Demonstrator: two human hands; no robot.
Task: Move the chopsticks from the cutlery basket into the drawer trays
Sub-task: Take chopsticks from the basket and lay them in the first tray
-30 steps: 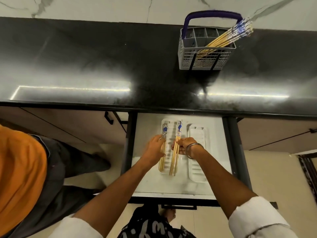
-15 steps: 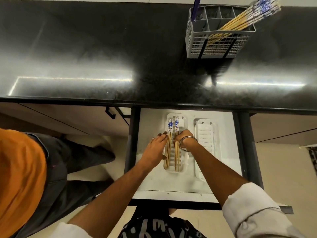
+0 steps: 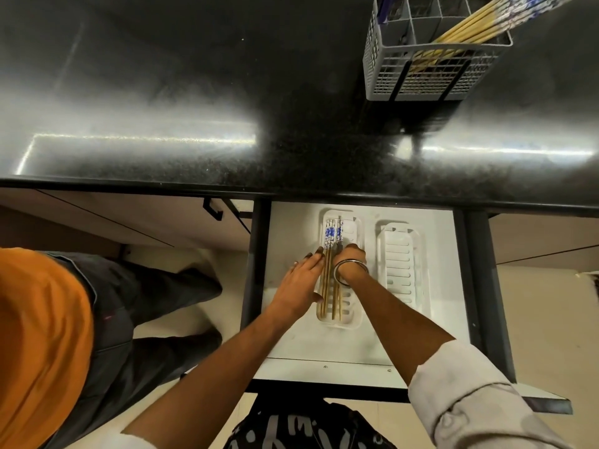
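Note:
Several wooden chopsticks (image 3: 330, 244) with blue-and-white tops lie lengthwise in the left white tray (image 3: 355, 226) of the open drawer (image 3: 291, 338). My left hand (image 3: 301, 283) lies flat with its fingers stretched along their left side. My right hand (image 3: 352, 255), with a metal bangle on the wrist, is bent down against their right side, and its fingers are hidden. The right white tray (image 3: 400, 257) holds nothing. The grey cutlery basket (image 3: 421, 79) stands on the counter at the far right, with several more chopsticks (image 3: 476, 25) leaning out of it to the right.
The black glossy countertop (image 3: 194, 92) runs above the drawer. Another person in an orange top (image 3: 39, 335) and dark trousers stands close on the left. Cabinet fronts with a black handle (image 3: 212, 210) lie to the left of the drawer.
The two bunches of chopsticks I held apart over the tray now lie together inside the left tray. My left hand has flattened out beside them. The view has tilted down.

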